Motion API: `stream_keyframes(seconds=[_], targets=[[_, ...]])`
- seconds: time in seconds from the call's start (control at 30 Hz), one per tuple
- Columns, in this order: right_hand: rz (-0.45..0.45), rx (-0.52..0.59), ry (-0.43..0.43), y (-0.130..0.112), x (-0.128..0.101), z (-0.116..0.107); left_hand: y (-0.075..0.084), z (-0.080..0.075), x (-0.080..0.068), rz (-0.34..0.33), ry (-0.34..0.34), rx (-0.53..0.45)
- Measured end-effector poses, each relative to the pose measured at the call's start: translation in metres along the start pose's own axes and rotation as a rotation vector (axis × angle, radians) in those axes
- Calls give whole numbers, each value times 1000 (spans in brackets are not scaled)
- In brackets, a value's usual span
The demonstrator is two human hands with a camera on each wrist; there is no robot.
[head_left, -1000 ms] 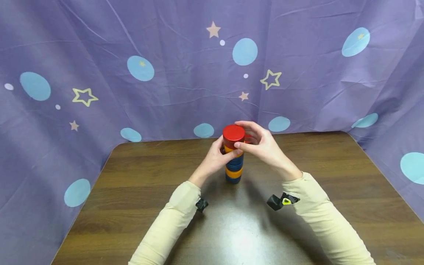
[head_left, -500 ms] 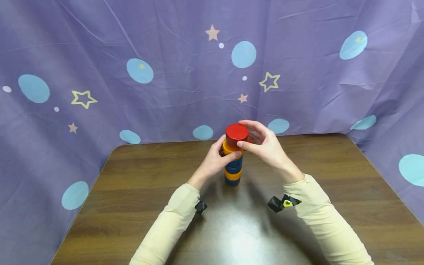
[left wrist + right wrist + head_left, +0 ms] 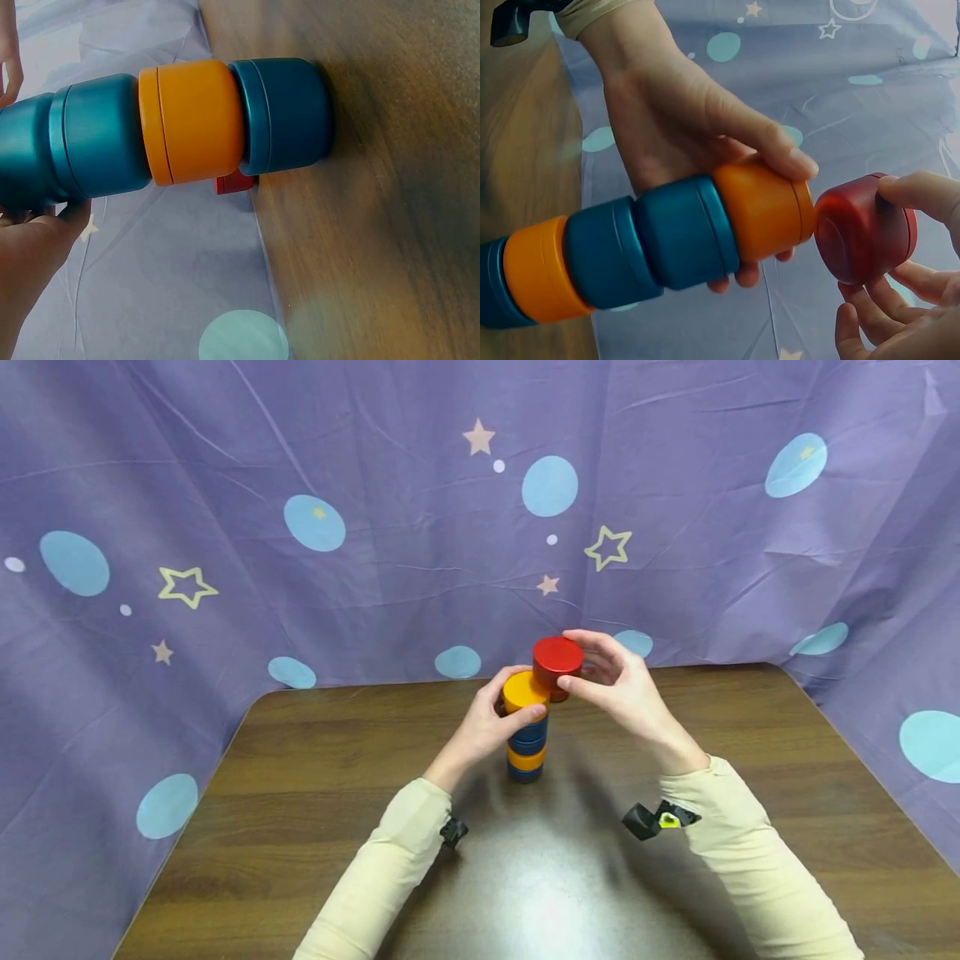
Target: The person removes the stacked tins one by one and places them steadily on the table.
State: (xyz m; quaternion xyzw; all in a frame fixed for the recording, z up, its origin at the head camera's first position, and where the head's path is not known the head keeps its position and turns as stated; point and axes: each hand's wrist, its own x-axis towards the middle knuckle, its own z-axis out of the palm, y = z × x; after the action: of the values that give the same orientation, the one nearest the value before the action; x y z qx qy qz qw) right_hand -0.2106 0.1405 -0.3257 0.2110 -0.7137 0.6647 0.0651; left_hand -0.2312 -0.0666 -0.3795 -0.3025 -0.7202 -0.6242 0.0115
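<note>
Wooden table [image 3: 315, 793]: left hand [image 3: 483, 727] grips stack [image 3: 527, 735]; right hand [image 3: 622, 689] pinches red cap [image 3: 557, 662].

The red puck [image 3: 558, 660] at centre frame is a plain, glossy red. Just to its lower left, the stack [image 3: 526, 731] runs orange on top, then two teal-blue pieces, an orange one and a teal-blue one at the base (all unpatterned). The desk [image 3: 300, 793] is dark brown woodgrain. Across the upper frame the backdrop cloth [image 3: 375, 485] is purple with pale blue discs, cream stars and small white dots. Both sleeves [image 3: 390, 860] are cream.
</note>
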Motion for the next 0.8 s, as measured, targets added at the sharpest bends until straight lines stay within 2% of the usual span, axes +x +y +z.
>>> stream_keyframes(seconds=[0.27, 0.33, 0.6, 0.8], targets=[[27, 2, 25, 7, -5, -7, 29, 0, -5, 18, -14, -20], [33, 12, 32, 9, -6, -10, 29, 0, -5, 20, -14, -19], [54, 9, 50, 14, -10, -17, 29, 0, -4, 31, -8, -4], [63, 10, 63, 21, -12, -21, 5, 1, 0, 32, -1, -11]])
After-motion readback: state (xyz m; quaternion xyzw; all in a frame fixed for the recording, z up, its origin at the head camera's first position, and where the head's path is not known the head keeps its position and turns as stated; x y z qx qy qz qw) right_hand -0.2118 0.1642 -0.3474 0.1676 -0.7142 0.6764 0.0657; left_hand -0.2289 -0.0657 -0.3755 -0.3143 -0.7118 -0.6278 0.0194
